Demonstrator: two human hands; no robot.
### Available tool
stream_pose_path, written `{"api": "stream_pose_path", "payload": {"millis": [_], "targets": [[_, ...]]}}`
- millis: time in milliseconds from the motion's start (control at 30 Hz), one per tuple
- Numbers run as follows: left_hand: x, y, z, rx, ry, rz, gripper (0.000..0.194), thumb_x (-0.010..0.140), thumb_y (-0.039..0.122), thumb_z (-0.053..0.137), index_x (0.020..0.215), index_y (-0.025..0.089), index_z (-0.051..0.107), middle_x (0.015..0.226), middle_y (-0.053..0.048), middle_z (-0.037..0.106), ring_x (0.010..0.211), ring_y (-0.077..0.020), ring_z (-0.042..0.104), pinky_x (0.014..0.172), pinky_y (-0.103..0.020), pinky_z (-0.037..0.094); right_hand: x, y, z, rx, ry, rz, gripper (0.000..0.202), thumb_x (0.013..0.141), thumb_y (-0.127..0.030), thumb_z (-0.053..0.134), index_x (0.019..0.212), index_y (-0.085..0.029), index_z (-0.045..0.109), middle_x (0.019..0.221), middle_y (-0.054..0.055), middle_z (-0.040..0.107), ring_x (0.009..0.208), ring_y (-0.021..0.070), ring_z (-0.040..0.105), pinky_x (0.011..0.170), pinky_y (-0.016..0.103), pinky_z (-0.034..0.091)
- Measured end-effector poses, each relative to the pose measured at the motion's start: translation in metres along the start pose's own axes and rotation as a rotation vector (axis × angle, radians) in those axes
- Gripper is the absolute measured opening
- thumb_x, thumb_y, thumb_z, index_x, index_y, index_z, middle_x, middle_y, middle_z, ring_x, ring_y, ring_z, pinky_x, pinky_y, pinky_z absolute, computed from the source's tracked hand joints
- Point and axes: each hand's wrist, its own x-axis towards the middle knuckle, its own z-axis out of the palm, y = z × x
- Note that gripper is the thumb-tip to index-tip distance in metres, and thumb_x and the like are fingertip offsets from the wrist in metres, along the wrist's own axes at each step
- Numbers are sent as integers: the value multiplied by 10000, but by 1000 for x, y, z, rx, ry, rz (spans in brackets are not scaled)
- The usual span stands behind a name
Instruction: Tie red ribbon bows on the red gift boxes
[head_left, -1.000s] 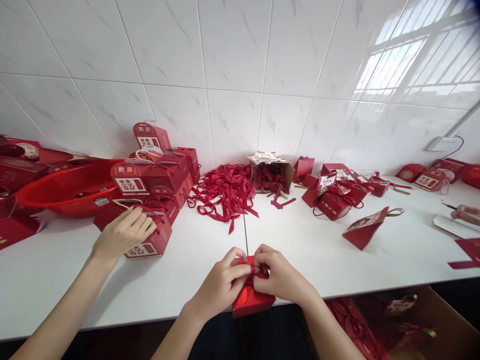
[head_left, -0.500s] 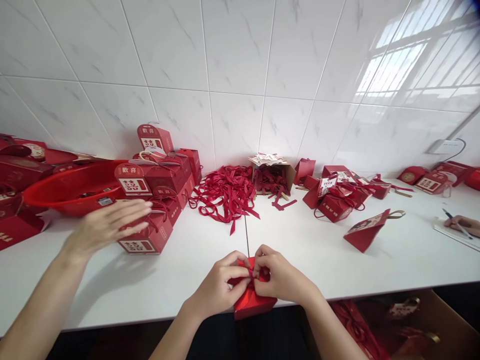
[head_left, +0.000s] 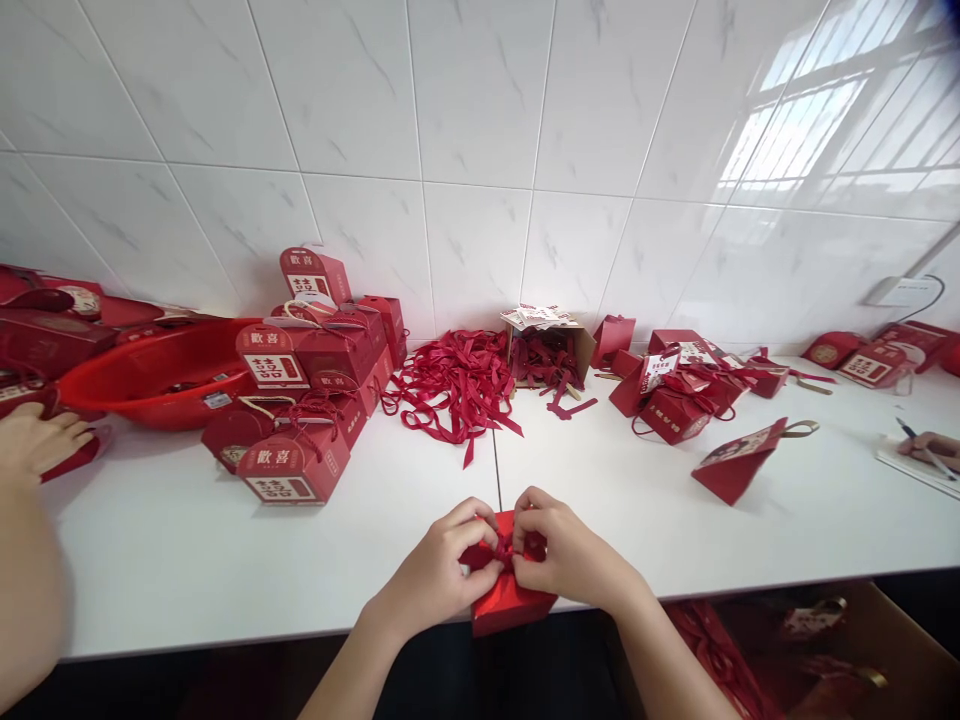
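At the table's front edge sits a shiny red gift box [head_left: 513, 606], topped by a dark red ribbon [head_left: 505, 551] tied in a bow. My left hand [head_left: 448, 568] pinches the bow's left side between thumb and fingers. From the right, my right hand [head_left: 559, 548] pinches the other side close to the knot. Both hands are closed, and the fingertips partly hide the bow. Behind the box, a heap of loose red ribbons [head_left: 457, 385] lies by the wall.
Stacked red boxes [head_left: 300, 468] and a red basin [head_left: 150, 385] stand left, where a co-worker's hand [head_left: 45, 440] reaches. A carton of ribbons [head_left: 574, 350] is at the back. Small gift boxes [head_left: 675, 412] and a triangular box [head_left: 739, 465] lie right. Another person's hand [head_left: 934, 447] holds a pen.
The co-worker's hand at left has moved away from the stacked boxes to the far-left boxes. My hands stay at the bow, with only slight finger movement.
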Motion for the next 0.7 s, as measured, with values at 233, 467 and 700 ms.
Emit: {"api": "stream_pose_path", "payload": {"millis": [233,467,700], "targets": [[-5,-7,-8,0,51,-86,82,837,215,556,759,199,576,963,-27,557,767,-124,554,704,-242,465,-6,3,-7,-19,51,-17,108,686,-94,528,644,-188,492,853,-8,490,652,91,475,608,233,406],[-15,-17,-21,54,88,-136,98,827,272,580,751,209,578,1068,-49,555,930,-173,551,861,-311,447,-13,15,-12,-35,123,-1,126,704,-94,524,644,-193,476,873,1,509,733,120,504,685,257,426],[-3,-24,-13,-112,23,-62,196,873,325,518,720,211,563,1271,-60,535,1205,-224,457,1034,-402,362,-10,18,-4,20,175,-2,126,746,-118,501,665,-200,449,938,17,531,754,123,516,727,272,436]]}}
